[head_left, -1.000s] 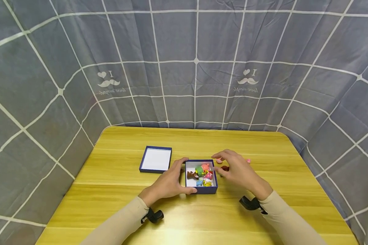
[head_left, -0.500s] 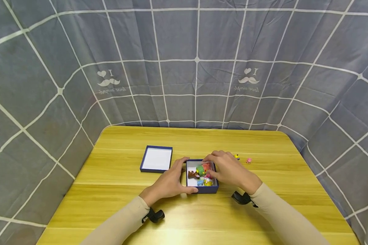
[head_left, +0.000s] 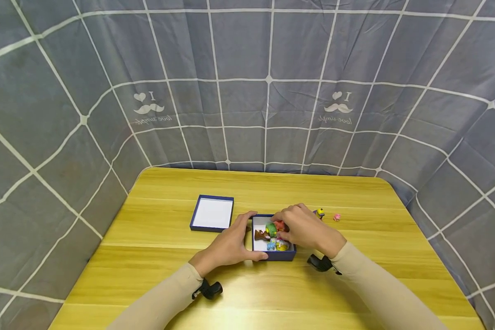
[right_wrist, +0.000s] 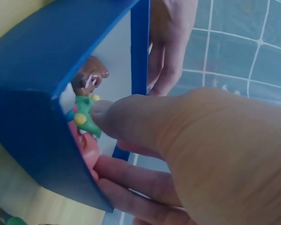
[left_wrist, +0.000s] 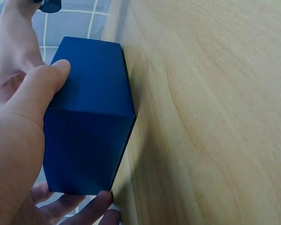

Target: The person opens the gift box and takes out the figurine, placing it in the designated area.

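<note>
My left hand (head_left: 228,245) grips a small open blue box (head_left: 275,257), thumb on its near wall and fingers round the far side; the left wrist view shows the box (left_wrist: 89,145) standing on the table. Inside lie several toy figurines: a brown one (head_left: 261,235), a light blue one (head_left: 270,246), a yellow one (head_left: 282,246) and a green-and-pink one (head_left: 271,229). My right hand (head_left: 307,229) reaches into the box's right side. In the right wrist view its thumb lies on the green-clothed figurine (right_wrist: 86,117) and its fingers are at the pink end.
The box lid (head_left: 212,213), white inside with a blue rim, lies back left of the box. On the table right of the box are a yellow-and-blue figurine (head_left: 320,213) and a small pink one (head_left: 337,217). A grey checked curtain (head_left: 247,105) surrounds the wooden table (head_left: 165,256).
My right hand has moved left from above the figurines beside the box to inside it, uncovering the yellow-and-blue figurine. My left hand has kept its grip on the box.
</note>
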Available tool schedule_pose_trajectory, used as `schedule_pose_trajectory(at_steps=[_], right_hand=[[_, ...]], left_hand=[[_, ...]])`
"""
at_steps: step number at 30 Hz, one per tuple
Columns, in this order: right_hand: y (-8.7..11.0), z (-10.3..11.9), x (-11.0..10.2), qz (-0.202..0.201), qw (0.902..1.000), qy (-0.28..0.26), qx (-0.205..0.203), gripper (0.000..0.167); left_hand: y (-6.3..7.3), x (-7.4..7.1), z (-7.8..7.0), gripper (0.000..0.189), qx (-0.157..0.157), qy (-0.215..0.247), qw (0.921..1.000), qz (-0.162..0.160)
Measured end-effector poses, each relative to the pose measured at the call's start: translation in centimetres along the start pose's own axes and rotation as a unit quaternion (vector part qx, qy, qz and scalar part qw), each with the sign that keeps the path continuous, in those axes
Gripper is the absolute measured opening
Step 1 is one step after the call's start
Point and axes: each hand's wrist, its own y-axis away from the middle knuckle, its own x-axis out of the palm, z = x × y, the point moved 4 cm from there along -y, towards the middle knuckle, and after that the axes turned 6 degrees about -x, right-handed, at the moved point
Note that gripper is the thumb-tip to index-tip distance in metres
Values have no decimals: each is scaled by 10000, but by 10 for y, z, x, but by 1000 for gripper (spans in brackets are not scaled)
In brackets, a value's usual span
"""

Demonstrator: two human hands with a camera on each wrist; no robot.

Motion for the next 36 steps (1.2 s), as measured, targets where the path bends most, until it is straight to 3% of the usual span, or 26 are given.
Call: schedule_pose_trajectory(at_steps=[5,12,19,28,36], right_hand=[[-4,1,0,62,9997,-219,-23,30],[-8,6,1,69,9998,-70,-176,15],[-10,5,4,249,9980,-580,-46,6],[-13,7,8,535,9956,-762,-136,11],[-11,11,13,576,9966,-581,32,37]], left_hand=[[0,0,-1,128,24,-16,10000,-23],[0,0,-1,126,-20,-29,10000,-71],[2,0,-2,128,-4,-55,9999,-89],[2,0,-1,127,39,-97,9999,-122],[5,1,-3,129,31,-19,10000,-28]])
